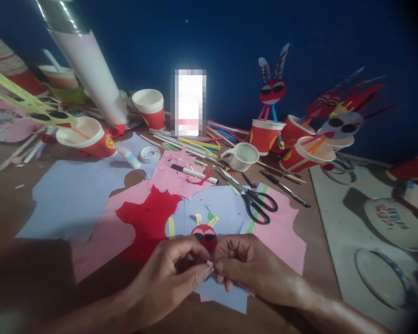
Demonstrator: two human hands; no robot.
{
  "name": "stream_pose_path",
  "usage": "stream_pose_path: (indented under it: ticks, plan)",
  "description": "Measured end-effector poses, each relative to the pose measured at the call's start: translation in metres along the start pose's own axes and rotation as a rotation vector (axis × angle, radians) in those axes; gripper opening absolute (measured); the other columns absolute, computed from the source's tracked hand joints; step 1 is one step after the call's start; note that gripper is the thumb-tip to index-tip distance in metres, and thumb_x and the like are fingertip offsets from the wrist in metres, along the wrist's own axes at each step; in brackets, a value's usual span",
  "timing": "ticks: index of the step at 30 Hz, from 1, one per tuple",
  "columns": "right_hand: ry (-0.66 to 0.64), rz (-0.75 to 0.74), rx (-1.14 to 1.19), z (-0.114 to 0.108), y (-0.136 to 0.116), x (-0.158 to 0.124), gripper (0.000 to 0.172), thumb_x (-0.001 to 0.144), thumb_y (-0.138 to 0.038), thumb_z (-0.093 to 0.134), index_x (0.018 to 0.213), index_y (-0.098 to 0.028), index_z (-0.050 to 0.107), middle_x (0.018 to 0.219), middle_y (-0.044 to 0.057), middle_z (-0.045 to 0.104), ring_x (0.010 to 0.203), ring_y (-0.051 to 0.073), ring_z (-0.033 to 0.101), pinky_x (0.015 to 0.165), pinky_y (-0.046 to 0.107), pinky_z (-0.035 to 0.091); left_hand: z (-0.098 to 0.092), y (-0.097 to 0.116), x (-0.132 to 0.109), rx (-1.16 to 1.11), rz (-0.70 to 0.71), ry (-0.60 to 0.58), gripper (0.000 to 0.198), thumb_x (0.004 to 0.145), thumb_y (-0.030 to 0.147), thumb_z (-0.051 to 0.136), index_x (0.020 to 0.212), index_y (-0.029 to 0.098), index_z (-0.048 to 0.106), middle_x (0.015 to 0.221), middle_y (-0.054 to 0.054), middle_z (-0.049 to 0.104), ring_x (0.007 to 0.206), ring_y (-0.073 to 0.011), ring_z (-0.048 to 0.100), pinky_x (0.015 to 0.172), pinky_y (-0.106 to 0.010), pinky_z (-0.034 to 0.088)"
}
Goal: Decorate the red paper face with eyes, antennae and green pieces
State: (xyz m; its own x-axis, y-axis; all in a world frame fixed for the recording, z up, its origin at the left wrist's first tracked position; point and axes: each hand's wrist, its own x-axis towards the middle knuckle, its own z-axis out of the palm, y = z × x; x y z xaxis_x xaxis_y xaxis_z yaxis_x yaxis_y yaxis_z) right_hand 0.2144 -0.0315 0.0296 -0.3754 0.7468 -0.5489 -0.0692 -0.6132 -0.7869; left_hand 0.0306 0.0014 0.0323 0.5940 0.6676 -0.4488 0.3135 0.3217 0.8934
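My left hand [170, 273] and my right hand [251, 269] meet low in the middle of the view. Their fingertips pinch a small pink paper piece [209, 265]. Just above them lies a red paper face [205, 235] with black eyes and yellow and green paper strips around it, partly hidden by my fingers. It rests on a light blue paper sheet [209, 208]. Red cut paper [148, 222] and pink paper [104, 246] lie left of my hands. Black-handled scissors [254, 202] lie up to the right.
Paper scraps, a marker [194, 174], pencils, tape [150, 154] and glue [128, 156] cover the wooden table [310, 222]. Red paper cups [264, 136], some with paper faces, stand at the back. A large white tube [87, 69] leans at the upper left against a blue wall [125, 41].
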Motion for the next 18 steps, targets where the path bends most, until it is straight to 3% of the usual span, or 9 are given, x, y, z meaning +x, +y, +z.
stream_pose_path:
  ticks: [3,8,13,18]
  plan:
    - [0.025,-0.062,-0.036,0.005,0.002,0.0,0.011,0.077,-0.021,0.059,0.069,-0.015,0.056,0.061,-0.002,0.06,0.05,0.006,0.049,0.05,0.019,0.038,0.002,0.001,0.001,0.117,0.05,0.045,0.013,0.077,0.02,0.054,0.066,0.016,0.058,0.066,-0.001,0.058,0.06,-0.0129,0.051,0.055,-0.022,0.039]
    - [0.139,-0.16,-0.21,0.008,0.003,-0.002,0.009,0.076,-0.02,0.059,0.068,-0.015,0.056,0.057,-0.006,0.047,0.052,0.007,0.037,0.047,0.018,0.03,0.002,-0.003,-0.002,0.192,0.099,0.126,0.014,0.077,0.021,0.054,0.063,0.017,0.054,0.061,0.002,0.049,0.056,-0.0112,0.044,0.052,-0.02,0.037]
    - [0.154,-0.213,-0.347,0.013,0.003,-0.006,0.012,0.075,-0.017,0.056,0.064,-0.014,0.056,0.056,-0.006,0.046,0.053,0.007,0.037,0.048,0.018,0.029,0.004,-0.009,-0.009,0.142,0.128,0.138,0.015,0.077,0.023,0.054,0.063,0.017,0.057,0.063,0.0,0.053,0.059,-0.0123,0.048,0.054,-0.02,0.038]
    - [0.199,-0.227,-0.294,0.017,0.003,-0.006,0.01,0.074,-0.016,0.053,0.064,-0.014,0.055,0.057,-0.006,0.048,0.052,0.007,0.037,0.047,0.018,0.031,0.003,-0.01,-0.009,-0.024,0.053,0.146,0.02,0.08,0.031,0.053,0.072,0.018,0.065,0.06,0.003,0.05,0.049,-0.0087,0.039,0.048,-0.019,0.034]
